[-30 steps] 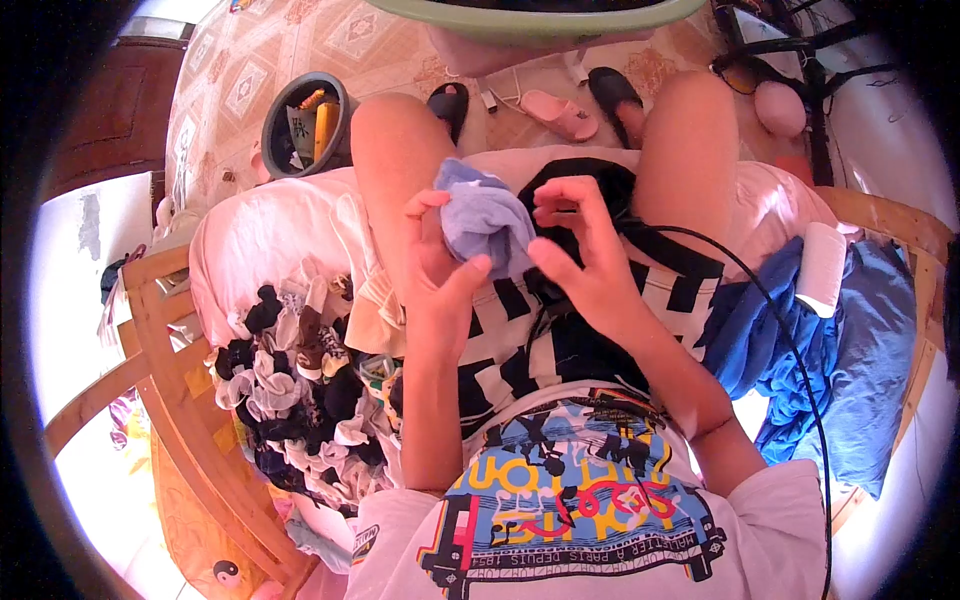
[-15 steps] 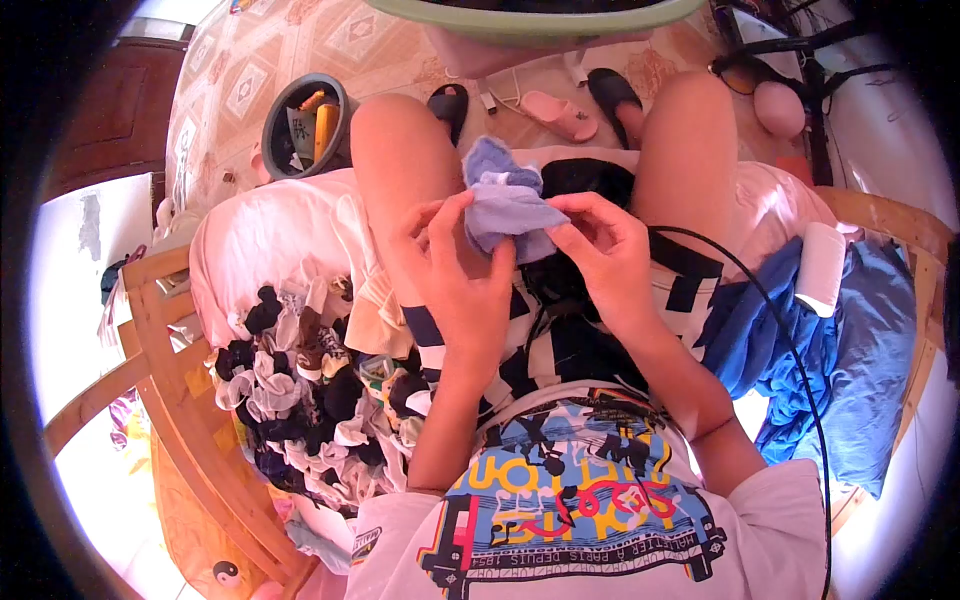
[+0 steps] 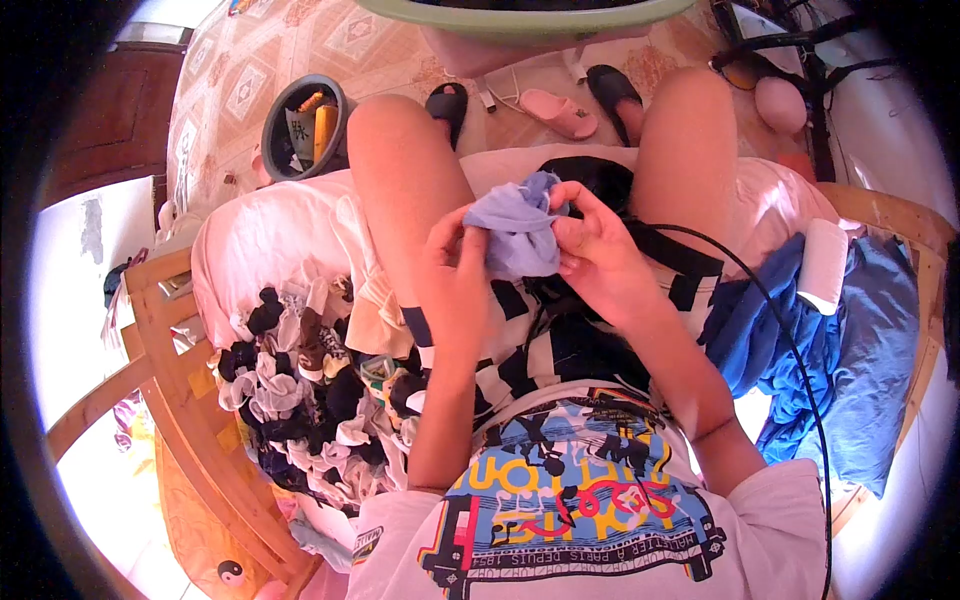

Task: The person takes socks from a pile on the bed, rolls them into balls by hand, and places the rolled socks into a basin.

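A light blue-purple cloth, perhaps a sock, (image 3: 518, 232) is bunched between my two hands above my lap. My left hand (image 3: 455, 262) pinches its left edge between thumb and fingers. On the other side, my right hand (image 3: 598, 250) has its fingers closed on the cloth's right part. Black fabric (image 3: 592, 184) lies beyond my hands, between my thighs. To the left, a heap of black, white and brown socks (image 3: 315, 400) rests beside my hip, with a cream cloth (image 3: 377, 312) near it.
A dark bin (image 3: 338, 105) with yellow items stands on the tiled floor. A green-rimmed basin (image 3: 540, 18) is ahead. Blue fabric (image 3: 870, 350) and a white roll-like object (image 3: 823, 268) lie at the right. A black cable (image 3: 778, 310) runs down past my right arm.
The cloth has been turned and bunched differently between my hands. My right hand, apart from it a second ago, is now closed on it.
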Tool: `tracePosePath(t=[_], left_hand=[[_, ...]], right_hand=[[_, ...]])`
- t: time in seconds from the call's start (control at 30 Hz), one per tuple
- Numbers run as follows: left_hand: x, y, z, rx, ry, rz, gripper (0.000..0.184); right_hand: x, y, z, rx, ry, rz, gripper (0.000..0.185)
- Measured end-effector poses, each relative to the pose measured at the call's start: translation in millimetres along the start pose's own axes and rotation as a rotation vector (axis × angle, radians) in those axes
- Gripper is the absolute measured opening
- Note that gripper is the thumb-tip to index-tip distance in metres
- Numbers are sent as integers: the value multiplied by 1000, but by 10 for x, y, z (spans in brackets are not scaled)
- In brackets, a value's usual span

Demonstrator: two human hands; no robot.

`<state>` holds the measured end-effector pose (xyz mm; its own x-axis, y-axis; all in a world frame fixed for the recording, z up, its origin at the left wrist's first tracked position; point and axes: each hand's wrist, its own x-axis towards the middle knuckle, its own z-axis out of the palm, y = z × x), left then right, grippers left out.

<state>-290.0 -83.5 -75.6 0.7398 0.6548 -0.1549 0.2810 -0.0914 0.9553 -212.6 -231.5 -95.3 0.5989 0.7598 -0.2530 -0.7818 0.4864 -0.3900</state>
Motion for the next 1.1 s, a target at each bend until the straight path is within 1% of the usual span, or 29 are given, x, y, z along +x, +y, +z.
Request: tracePosePath(t=[0.03, 0.07, 0.13, 0.17, 0.2, 0.27, 0.3, 0.37, 0.43, 0.5, 0.57, 0.6, 0.63, 0.67, 0.7, 0.73, 0.77, 0.8, 0.87, 0.9, 0.93, 1.0, 1.03, 1.1], left_hand=[[15, 66, -24, -203, -48, -195, 19], [40, 36, -64, -202, -48, -195, 19], [108, 19, -147, -514, -199, -273, 31], [91, 45, -193, -637, -263, -394, 39], [85, 118, -191, -637, -262, -392, 39], [75, 210, -162, -860, -303, -525, 29], [68, 184, -169, -860, -307, -526, 29], [47, 100, -206, -993, -386, -606, 32], [27, 132, -201, -1028, -376, -624, 34], [25, 137, -186, -1063, -363, -638, 35], [48, 122, -163, -863, -262, -664, 43], [47, 121, -163, -864, -260, -663, 43], [45, 121, -161, -766, -264, -558, 43], [43, 120, -155, -668, -268, -455, 42], [46, 130, -141, -669, -269, -455, 42], [48, 153, -123, -648, -246, -397, 35], [45, 173, -106, -626, -223, -340, 28], [30, 192, -91, -627, -223, -343, 28], [6, 221, -67, -422, -223, -199, 33], [16, 216, -94, -338, -278, -155, 45], [13, 197, -86, -340, -278, -156, 45], [1, 143, -59, -249, -271, -12, 44], [0, 135, -55, -249, -269, -10, 44], [-15, 119, -56, -327, -261, -50, 45]], right_hand=[[3, -8, 2, 21, -53, 25, 30], [3, -8, 18, 22, -52, 25, 30], [20, -22, 116, -28, 78, 16, 29], [20, -26, 95, -28, 76, 17, 29], [23, -38, 57, -33, 42, 17, 28], [35, -50, 25, -39, 9, 15, 27], [37, -53, 27, -33, -4, 16, 27], [37, -39, 9, -25, -13, 18, 27], [48, -15, -28, -51, -9, -6, 26], [38, -15, -8, -76, 7, 15, 26], [37, -27, 17, -99, 20, 38, 27], [34, -48, 16, -194, 70, 39, 28], [35, -67, 28, -289, 122, 39, 30], [38, -53, 60, -290, 122, 39, 30], [42, -12, 123, -459, 177, -116, 30], [44, 29, 169, -627, 230, -271, 30], [43, 66, 179, -758, 257, -392, 36], [17, 56, 196, -759, 259, -390, 36], [-25, -5, 248, -1125, 134, -309, 46], [-8, 6, 269, -1167, 149, -265, 54], [-5, 28, 259, -1168, 151, -264, 54], [0, 73, 221, -1062, 203, -202, 52], [6, 68, 223, -1062, 201, -202, 52], [0, 51, 222, -1010, 123, -139, 51]])
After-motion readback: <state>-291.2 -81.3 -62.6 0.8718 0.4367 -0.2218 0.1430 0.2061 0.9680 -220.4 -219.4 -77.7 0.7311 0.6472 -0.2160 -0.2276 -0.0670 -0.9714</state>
